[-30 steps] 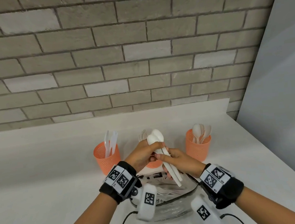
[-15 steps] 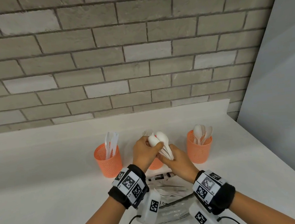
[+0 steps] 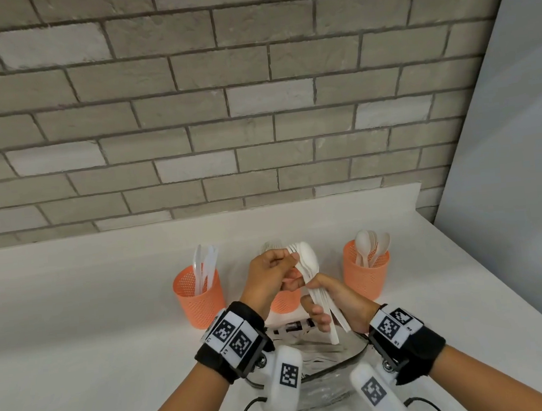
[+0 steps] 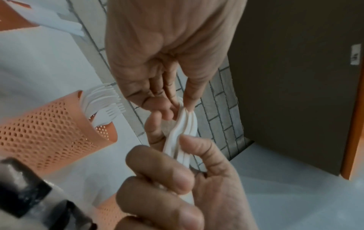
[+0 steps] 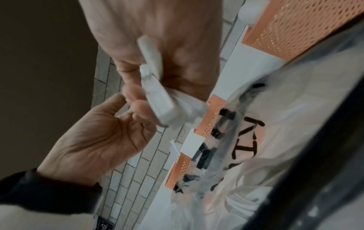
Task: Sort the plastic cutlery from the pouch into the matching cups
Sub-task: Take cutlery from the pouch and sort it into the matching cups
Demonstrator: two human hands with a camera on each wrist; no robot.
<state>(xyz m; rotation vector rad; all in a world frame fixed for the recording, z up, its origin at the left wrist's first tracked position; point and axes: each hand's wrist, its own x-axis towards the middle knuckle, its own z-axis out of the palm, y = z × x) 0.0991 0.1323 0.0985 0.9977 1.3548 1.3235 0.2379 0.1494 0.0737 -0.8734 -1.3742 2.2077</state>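
- The right hand (image 3: 332,305) grips the handles of a nested stack of spoons (image 3: 309,264), held up over the pouch (image 3: 319,365) at the bench's near edge
- The left hand (image 3: 270,271) pinches the bowl ends, seemingly squaring the stack or peeling one off
- Best to keep the right hand's grip firm and low on the handles, so the spoons don't fan out
- The spoon cup (image 3: 366,270) stands nearest the bench's right edge; carry the stack there and drop it handles down
- Fork cup (image 4: 49,132) and knife cup (image 3: 199,297) are wrong
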